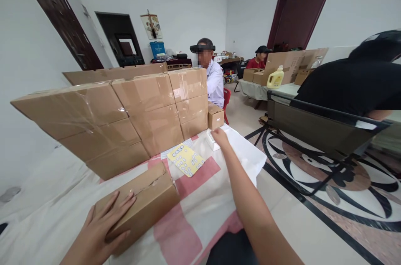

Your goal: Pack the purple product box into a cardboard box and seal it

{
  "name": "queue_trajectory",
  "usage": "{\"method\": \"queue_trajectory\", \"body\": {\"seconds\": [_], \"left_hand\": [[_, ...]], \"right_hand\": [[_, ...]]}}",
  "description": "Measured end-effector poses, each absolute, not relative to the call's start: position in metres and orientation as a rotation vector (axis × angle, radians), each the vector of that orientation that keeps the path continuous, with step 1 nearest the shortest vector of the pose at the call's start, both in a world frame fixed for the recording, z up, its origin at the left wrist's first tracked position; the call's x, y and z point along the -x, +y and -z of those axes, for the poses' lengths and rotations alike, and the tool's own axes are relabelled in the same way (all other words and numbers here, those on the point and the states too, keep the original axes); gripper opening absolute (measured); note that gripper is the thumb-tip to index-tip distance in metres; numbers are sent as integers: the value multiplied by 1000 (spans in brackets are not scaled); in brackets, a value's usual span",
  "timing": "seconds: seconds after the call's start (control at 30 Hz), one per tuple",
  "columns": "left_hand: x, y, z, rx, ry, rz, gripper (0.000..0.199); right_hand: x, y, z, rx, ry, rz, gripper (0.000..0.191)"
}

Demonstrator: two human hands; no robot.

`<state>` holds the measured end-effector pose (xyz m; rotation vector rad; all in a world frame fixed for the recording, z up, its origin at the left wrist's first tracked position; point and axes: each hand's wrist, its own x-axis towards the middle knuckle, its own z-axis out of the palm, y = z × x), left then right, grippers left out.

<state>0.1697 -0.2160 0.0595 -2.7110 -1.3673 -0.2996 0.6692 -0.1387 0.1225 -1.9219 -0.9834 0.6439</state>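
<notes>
My left hand (pixel 108 223) rests with spread fingers on top of a long brown cardboard box (pixel 150 198) at the near left of the table. Farther off, my right hand (pixel 220 137) has its fingers curled at a small white box (pixel 212 141) near the table's right edge. Whether the fingers grip it or only touch it is partly hidden. Between the hands lies a yellow sheet of stickers (pixel 187 160) with small outlined labels, partly over a bluish-white sheet (pixel 169 150). A small brown box (pixel 216 117) stands just beyond my right hand.
Stacked taped cartons (pixel 147 106) form a wall along the table's far side. A pink and white cloth (pixel 178 231) covers the table. Behind the cartons sits a person in a pale shirt (pixel 214 83). At right are a person in black (pixel 347 77), a folding chair (pixel 313 125) and a yellow jug (pixel 275 78).
</notes>
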Motion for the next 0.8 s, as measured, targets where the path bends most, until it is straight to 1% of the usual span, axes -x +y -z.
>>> {"method": "queue_trajectory", "body": {"seconds": [0.1,0.2,0.37,0.47,0.6,0.7,0.8], "left_hand": [[-162,-213,-49,2731,-1367,293,65],[-158,-213,-43,2739,-1341,334,68],[-162,-219,-46,2724,-1300,410,70],[-167,-222,-50,2727,-1309,443,69],[-168,-223,-52,2731,-1299,432,72],[-170,-223,-53,2723,-1289,463,71],[-174,-226,-55,2729,-1324,519,68]], "right_hand": [[-713,-143,-99,2036,-819,-772,22],[-725,-144,-74,2069,-753,-892,30],[-718,-125,-51,2029,-807,-815,31],[-716,-114,-45,2051,-822,-725,28],[-716,-105,-46,2110,-800,-629,31],[-714,-99,-50,2149,-776,-615,29],[-713,-95,-52,2166,-774,-660,31]]}}
